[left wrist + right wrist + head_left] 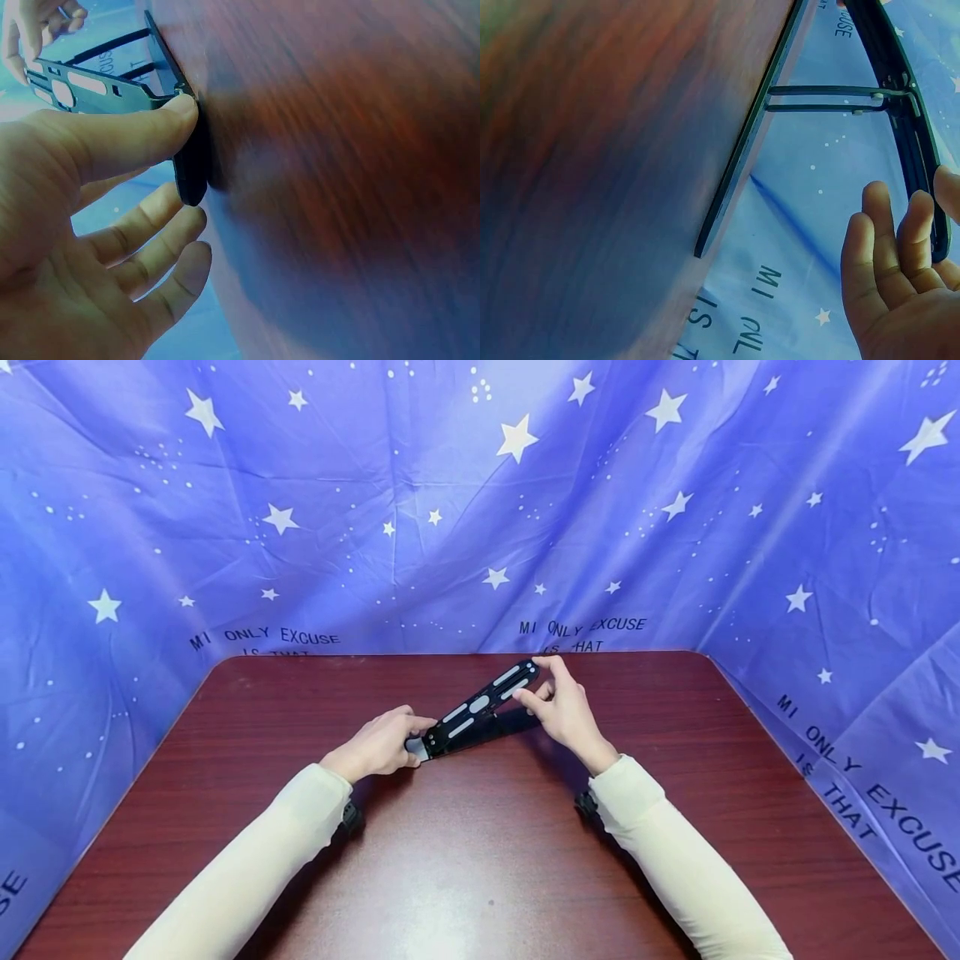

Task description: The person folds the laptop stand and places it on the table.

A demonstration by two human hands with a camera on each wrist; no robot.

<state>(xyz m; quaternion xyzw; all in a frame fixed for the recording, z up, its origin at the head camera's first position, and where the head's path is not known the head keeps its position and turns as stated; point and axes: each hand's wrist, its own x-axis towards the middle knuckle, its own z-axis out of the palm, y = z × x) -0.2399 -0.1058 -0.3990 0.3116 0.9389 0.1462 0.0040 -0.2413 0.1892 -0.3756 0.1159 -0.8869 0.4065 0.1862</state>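
Observation:
A black folding laptop stand (480, 703) with light grey pads stands part unfolded on the table. Its upper panel slopes up to the right above a flat base bar (735, 169), and two thin struts (825, 91) join them. At the hinged low end, my left hand (378, 743) holds the stand, its thumb (135, 139) lying on the hinge corner. My right hand (564, 710) grips the raised end of the upper panel between thumb and fingers. In the right wrist view, part of that grip is cut off at the frame's edge.
The stand is on a dark reddish wooden table (450, 860), towards its far edge. Blue cloth (420, 460) printed with white stars and lettering hangs behind the table and along its sides. A dark band (352, 817) shows at the left wrist.

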